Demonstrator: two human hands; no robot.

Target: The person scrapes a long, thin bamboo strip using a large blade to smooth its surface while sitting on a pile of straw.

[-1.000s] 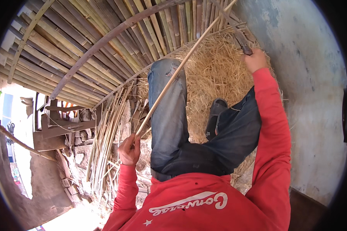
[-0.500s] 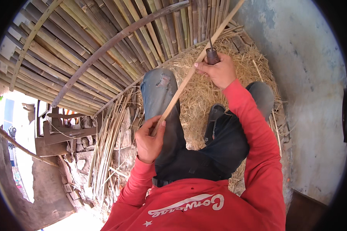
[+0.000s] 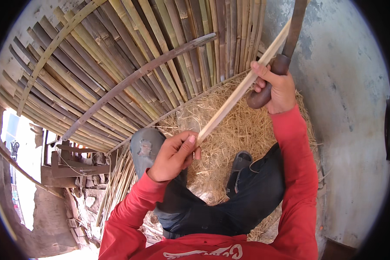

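A pale bamboo strip [image 3: 229,104] runs diagonally up to the right between my hands. Its lower end is pinched between the thumb and fingers of my left hand [image 3: 175,154], above my left thigh. My right hand [image 3: 281,89] is closed round the dark handle [image 3: 280,65] of a long knife, and its thumb also presses on the strip. From the handle the knife's broad dark blade [image 3: 295,30] points upward, across the strip's far end, and leaves the picture at the top. The handle's rounded, hooked butt [image 3: 260,99] shows below my fingers.
A slatted screen of bamboo poles [image 3: 130,56] with curved crosspieces [image 3: 138,71] stands ahead and left. Straw-like shavings [image 3: 216,169] cover the floor between my legs, round a dark sandal [image 3: 238,169]. A bluish plaster wall [image 3: 346,108] rises right; thin strips [image 3: 117,182] lie left.
Both hands have risen, the right one also moving rightward, with the strip and knife. The blade, seen edge-on before, now shows its broad side. My left knee sits farther left and lower in view.
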